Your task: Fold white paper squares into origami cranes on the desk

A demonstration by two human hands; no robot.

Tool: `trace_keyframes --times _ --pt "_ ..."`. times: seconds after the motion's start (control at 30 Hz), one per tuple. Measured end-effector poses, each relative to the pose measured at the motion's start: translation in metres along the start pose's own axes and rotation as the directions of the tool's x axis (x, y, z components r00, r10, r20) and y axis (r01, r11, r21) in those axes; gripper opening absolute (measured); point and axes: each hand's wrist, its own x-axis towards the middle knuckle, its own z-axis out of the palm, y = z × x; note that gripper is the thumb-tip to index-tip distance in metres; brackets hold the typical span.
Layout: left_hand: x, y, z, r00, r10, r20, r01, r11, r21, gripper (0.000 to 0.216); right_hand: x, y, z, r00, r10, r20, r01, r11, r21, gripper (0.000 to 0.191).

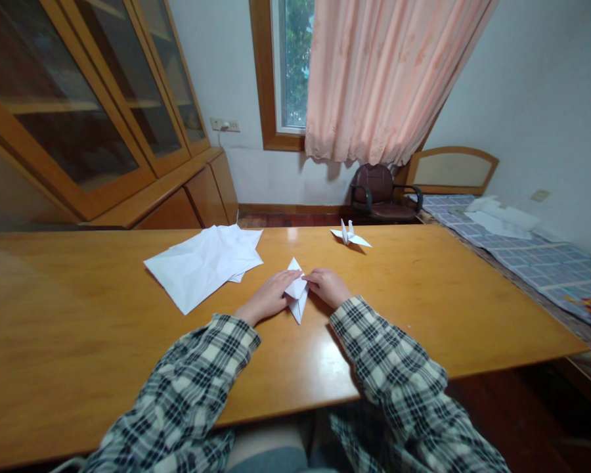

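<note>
Handling folded white paper on the wooden table, between both hands.
Left hand lies over its left side, right hand touches the right edge; can't tell whether either pinches. Paper likely light, thin, easily creased or torn; best held by edges near the folds. Hands cover part of it; underside and inner layers hidden, finer creases hard to make out.

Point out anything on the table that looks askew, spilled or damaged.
The white sheets, left of the folded paper, look askew: they overlap at different angles, corners jutting out, and the top one seems creased. No spill shows.
</note>
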Motion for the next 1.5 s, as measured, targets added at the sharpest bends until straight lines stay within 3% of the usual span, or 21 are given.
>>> trace_keyframes --times 0.47,0.87,1.3,1.5 --pt "0.0 0.007 -0.001 1.0 -0.028 0.002 0.028 1.0 0.01 0.069 -0.001 -0.005 0.013 0.997 0.067 -0.033 -0.066 0.997 0.025 0.019" --pt "0.0 0.003 0.003 0.999 -0.042 0.02 0.042 0.999 0.019 0.071 -0.009 0.005 -0.012 0.995 -0.096 -0.03 0.097 0.995 0.013 0.018" --pt "0.0 0.0 0.004 0.999 -0.018 0.04 0.015 0.998 0.064 0.06 -0.007 -0.002 -0.011 0.988 -0.143 -0.056 0.14 0.989 -0.048 0.017" --pt "-0.002 -0.003 0.005 0.998 -0.011 0.056 0.004 0.994 0.109 0.064 -0.008 -0.007 -0.012 0.981 -0.191 -0.043 0.189 0.981 -0.046 0.018"
